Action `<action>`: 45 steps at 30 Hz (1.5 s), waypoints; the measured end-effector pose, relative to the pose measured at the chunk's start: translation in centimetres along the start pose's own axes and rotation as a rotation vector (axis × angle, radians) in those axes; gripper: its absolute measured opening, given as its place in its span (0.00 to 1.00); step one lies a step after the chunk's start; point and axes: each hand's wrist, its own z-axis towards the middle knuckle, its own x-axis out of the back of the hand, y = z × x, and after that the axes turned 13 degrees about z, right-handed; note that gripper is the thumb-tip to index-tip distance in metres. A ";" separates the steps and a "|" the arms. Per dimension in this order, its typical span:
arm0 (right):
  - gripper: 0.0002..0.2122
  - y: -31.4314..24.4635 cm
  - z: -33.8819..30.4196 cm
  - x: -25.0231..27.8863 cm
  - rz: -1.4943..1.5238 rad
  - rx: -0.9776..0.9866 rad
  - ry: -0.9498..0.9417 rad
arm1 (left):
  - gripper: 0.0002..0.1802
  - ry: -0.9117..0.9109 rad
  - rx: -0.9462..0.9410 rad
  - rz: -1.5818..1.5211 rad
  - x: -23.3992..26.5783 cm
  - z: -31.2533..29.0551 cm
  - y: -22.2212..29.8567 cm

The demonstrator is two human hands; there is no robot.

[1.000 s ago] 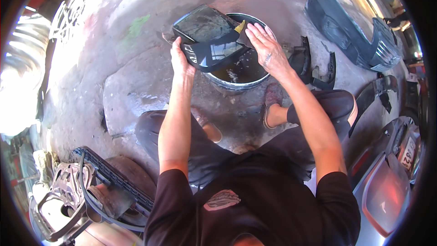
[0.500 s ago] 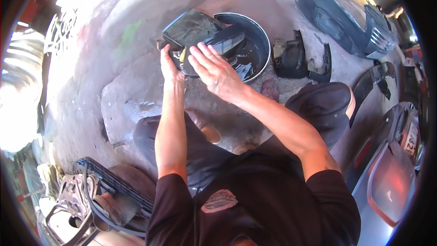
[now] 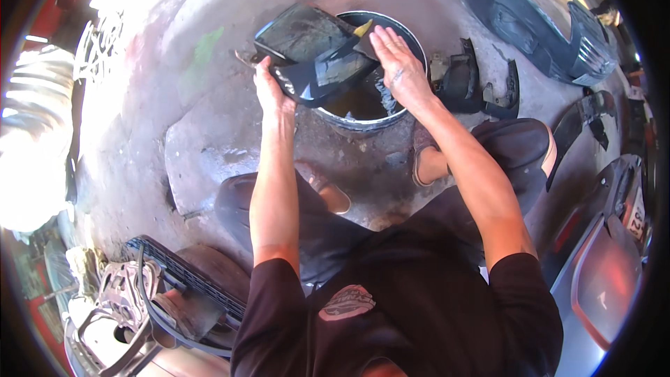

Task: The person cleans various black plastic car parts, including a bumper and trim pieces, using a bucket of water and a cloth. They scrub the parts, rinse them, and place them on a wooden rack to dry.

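Observation:
A wet, glossy black plastic car part (image 3: 328, 73), with a broad flat dull panel on its far side, is held tilted over a round bucket (image 3: 373, 124) of dark water. My left hand (image 3: 273, 91) is closed round its left end, the thumb on top and the other fingers mostly hidden below. On its right end lies my right hand (image 3: 401, 63), its fingers straight and close together. They press a dark sheet with a yellow patch, which looks like sandpaper (image 3: 363, 28), against the part. My right thumb is hidden.
Black plastic brackets (image 3: 460, 84) lie right of the bucket, with a large dark bumper (image 3: 523, 28) beyond. A silver painted panel (image 3: 607, 279) stands at the lower right. A black grille (image 3: 185, 276) and metal parts (image 3: 125, 293) are at the lower left.
My right hand has slid right along the car part, taking the yellow-patched sheet with it. The part has risen and turned slightly, showing more of its glossy face. My left hand keeps its hold.

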 end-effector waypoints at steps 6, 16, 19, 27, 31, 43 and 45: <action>0.20 -8.0 -0.2 -2.2 0.221 0.141 0.039 | 0.20 -0.184 0.141 -0.025 1.6 0.4 0.4; 0.26 1.1 1.2 -1.9 1.218 -0.614 0.416 | 0.28 -0.192 0.075 0.169 4.8 0.1 1.2; 0.26 0.5 -0.2 -3.0 1.124 -0.580 0.398 | 0.27 -0.219 0.272 0.463 6.2 -0.2 2.1; 0.27 -0.6 -2.4 -3.4 1.225 -0.486 0.401 | 0.12 0.097 0.152 0.613 10.0 1.9 0.2; 0.27 1.0 -2.8 -1.9 0.902 -0.432 0.581 | 0.15 -0.031 0.394 0.376 11.7 3.8 -1.7; 0.28 -3.7 0.1 -4.7 0.675 -0.081 0.179 | 0.22 -0.141 0.400 0.382 11.9 3.7 -2.3; 0.29 -3.2 0.5 -4.6 0.760 -0.090 0.177 | 0.21 -0.112 0.412 0.402 11.3 3.2 -1.6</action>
